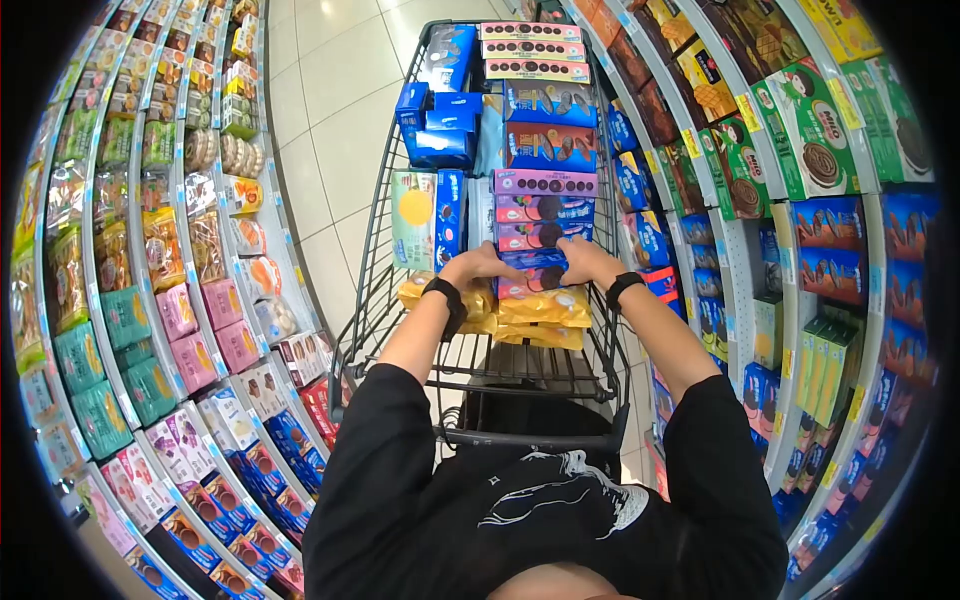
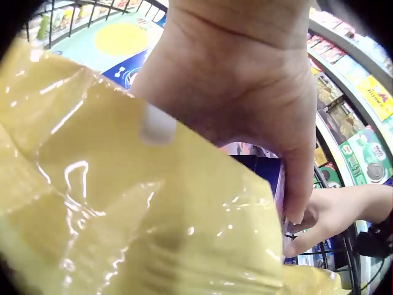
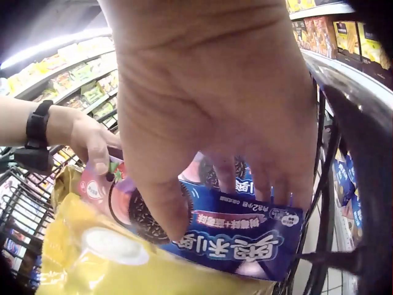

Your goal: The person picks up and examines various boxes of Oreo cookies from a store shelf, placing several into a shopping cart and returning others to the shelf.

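Observation:
A pink and blue box of sandwich cookies [image 3: 239, 236] lies in the shopping cart [image 1: 365, 290], between my two hands. My left hand [image 1: 482, 266] grips its left end, the thumb on the near side in the left wrist view. At the other end my right hand [image 1: 590, 262] holds it, thumb over the printed cookie and fingers behind in the right wrist view. Similar pink and blue cookie boxes [image 1: 530, 236] are lined up just beyond. Shiny yellow bags [image 1: 545, 308] lie directly on the near side and cover part of the left wrist view.
Farther up the cart are blue boxes [image 1: 445, 130], long pink boxes [image 1: 535, 70] and a pale green box with a yellow circle [image 1: 412, 220]. Stocked snack shelves [image 1: 150, 250] line the left, and more shelves [image 1: 800, 200] stand close on the right. Tiled floor [image 1: 330, 110] shows beside the cart.

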Action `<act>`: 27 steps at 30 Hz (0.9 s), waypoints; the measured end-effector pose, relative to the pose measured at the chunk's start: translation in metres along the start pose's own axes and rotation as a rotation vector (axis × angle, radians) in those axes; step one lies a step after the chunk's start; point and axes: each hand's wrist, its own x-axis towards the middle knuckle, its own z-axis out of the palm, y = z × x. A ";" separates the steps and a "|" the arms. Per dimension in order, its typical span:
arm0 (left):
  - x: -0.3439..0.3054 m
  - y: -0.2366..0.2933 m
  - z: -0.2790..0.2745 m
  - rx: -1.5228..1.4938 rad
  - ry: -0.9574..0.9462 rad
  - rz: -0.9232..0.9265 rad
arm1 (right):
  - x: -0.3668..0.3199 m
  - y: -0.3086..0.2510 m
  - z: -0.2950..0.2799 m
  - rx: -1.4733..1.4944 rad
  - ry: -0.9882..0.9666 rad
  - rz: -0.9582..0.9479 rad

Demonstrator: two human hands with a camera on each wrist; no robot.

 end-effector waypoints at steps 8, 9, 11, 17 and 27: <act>-0.031 0.002 0.011 0.039 0.158 0.201 | -0.011 -0.003 -0.011 0.039 -0.041 -0.153; -0.044 0.010 0.010 0.043 0.159 0.201 | -0.013 -0.005 -0.012 0.041 -0.037 -0.154; -0.072 0.029 0.009 0.121 0.174 0.220 | -0.021 -0.015 -0.017 -0.060 -0.046 -0.216; -0.136 0.064 0.011 0.466 0.348 0.347 | -0.048 -0.045 -0.031 -0.244 0.043 -0.376; -0.168 0.051 -0.027 -0.270 0.137 0.517 | -0.106 -0.039 -0.053 0.310 0.161 -0.482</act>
